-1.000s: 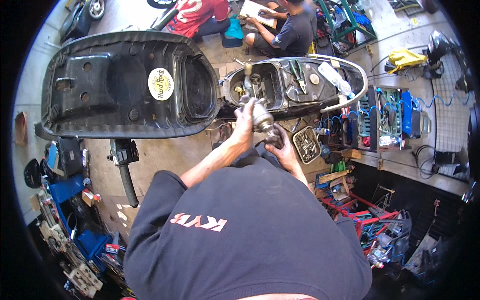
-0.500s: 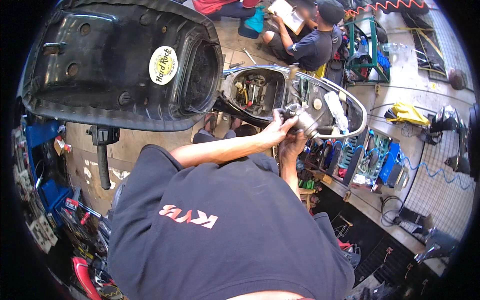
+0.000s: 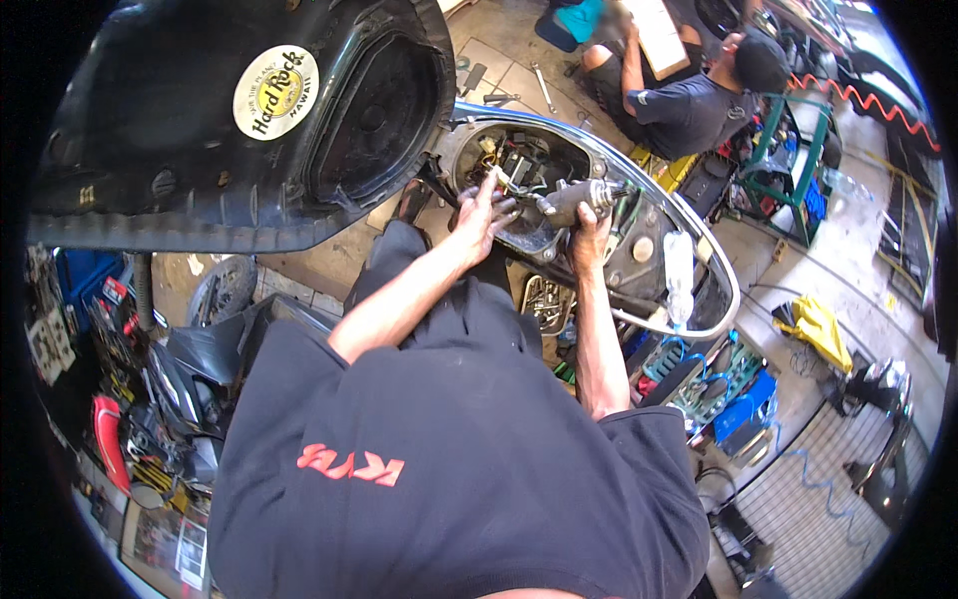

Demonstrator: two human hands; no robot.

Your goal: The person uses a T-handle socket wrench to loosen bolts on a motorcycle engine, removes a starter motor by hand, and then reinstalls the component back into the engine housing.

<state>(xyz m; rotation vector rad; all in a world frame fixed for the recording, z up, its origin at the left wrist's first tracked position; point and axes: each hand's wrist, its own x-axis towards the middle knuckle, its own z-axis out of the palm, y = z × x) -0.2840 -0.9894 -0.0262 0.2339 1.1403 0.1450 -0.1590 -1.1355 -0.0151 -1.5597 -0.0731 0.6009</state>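
Note:
My right hand [image 3: 591, 238] grips a grey metal engine part [image 3: 577, 203] with a rounded, cylindrical body, held level over the rear of a scooter [image 3: 720, 295]. My left hand [image 3: 481, 226] holds nothing. Its fingers are spread, with the index finger stretched toward the opening under the seat [image 3: 469, 172]. Inside that opening are wires, a yellowish connector [image 3: 488, 147] and dark engine parts [image 3: 524, 170]. The raised seat's black underside [image 3: 200, 130] stands to the left of the opening, bearing a round sticker [image 3: 276, 93].
A clear plastic bottle [image 3: 679, 280] lies on the scooter's tail. Beyond it a person [image 3: 689, 115] crouches with a clipboard [image 3: 657, 38]. Wrenches [image 3: 544, 88] lie on the floor. A tray of sockets [image 3: 547, 302] and a toolbox [image 3: 723, 389] stand at the right.
Both hands were on the metal part further right; now only my right hand holds it, over the opening. My left hand has let go and moved left. The view has shifted.

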